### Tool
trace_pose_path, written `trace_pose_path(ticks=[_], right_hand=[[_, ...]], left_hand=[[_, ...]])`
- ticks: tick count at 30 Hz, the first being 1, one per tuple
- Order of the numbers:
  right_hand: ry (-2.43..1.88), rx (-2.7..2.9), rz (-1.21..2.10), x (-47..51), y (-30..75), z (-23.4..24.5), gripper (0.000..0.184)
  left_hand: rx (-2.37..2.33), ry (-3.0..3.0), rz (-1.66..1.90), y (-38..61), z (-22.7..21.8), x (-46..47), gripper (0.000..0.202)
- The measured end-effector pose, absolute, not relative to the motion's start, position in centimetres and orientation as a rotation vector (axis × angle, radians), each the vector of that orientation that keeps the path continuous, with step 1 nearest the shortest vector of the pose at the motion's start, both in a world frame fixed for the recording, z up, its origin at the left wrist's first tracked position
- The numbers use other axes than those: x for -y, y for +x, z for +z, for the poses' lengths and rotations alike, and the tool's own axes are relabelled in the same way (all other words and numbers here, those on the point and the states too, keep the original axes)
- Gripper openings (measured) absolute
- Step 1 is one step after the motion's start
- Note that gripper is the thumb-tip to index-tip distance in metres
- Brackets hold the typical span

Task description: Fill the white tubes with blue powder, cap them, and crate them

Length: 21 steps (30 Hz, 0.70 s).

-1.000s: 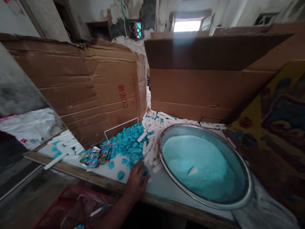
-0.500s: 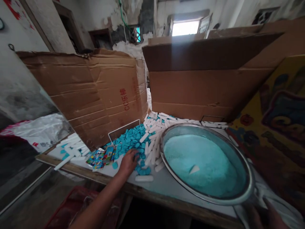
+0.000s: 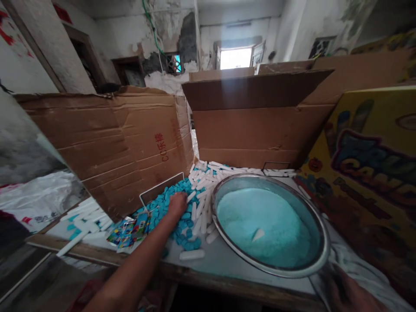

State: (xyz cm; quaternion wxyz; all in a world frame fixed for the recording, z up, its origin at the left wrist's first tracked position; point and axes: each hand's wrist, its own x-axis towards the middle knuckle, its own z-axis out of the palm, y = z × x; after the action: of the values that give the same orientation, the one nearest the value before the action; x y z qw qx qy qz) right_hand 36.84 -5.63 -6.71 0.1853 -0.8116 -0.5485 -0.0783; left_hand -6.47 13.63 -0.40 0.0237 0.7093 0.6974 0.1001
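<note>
My left hand (image 3: 178,204) reaches into a pile of small blue caps (image 3: 160,203), its knuckles up and its fingertips hidden among them. A white tube (image 3: 191,197) lies right beside its fingers. More white tubes (image 3: 204,216) are heaped to the right of the caps. One tube (image 3: 191,255) lies apart by the table's front edge. My right hand (image 3: 355,290), blurred and partly out of view, is at the bottom right, below the rim of a metal basin (image 3: 321,260). Pale blue powder (image 3: 260,216) fills much of the basin, with a white scoop-like piece (image 3: 258,235) sticking out.
Cardboard walls (image 3: 130,134) stand at the back and left of the table. Printed wrappers (image 3: 128,232) lie left of the caps, with another stack of white tubes (image 3: 86,216) beyond the cardboard. A yellow printed box (image 3: 367,164) stands on the right.
My left hand has moved forward, deeper into the blue caps. The view has tilted up and shifted right. My right hand stays near the basin's lower right rim.
</note>
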Motion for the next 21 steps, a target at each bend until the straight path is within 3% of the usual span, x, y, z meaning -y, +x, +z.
trace_pose_path(ticks=[5,12,15,18,21], right_hand=[[-2.237,1.519,-0.262,5.6,36.4,-7.1,0.055],[-2.143,1.119,0.128,6.1,37.2,-5.1,0.056],[-2.045,0.94,0.146,7.2,35.8,-3.0,0.056],[-1.762,1.168,0.186,7.9,31.1,-1.3,0.043],[-1.364,1.613,0.427,7.4,24.1,0.0,0.028]], left_hand=[[-2.083,2.266,0.258,-8.1,-0.4,-11.9,0.024],[-2.108,2.243,0.213,-5.7,-0.2,-12.6,0.027],[-2.086,2.217,0.249,-6.0,0.7,-12.0,0.028],[-1.971,2.22,0.276,-6.6,2.2,-9.4,0.025],[-1.733,2.169,0.313,-6.0,4.0,-4.8,0.022]])
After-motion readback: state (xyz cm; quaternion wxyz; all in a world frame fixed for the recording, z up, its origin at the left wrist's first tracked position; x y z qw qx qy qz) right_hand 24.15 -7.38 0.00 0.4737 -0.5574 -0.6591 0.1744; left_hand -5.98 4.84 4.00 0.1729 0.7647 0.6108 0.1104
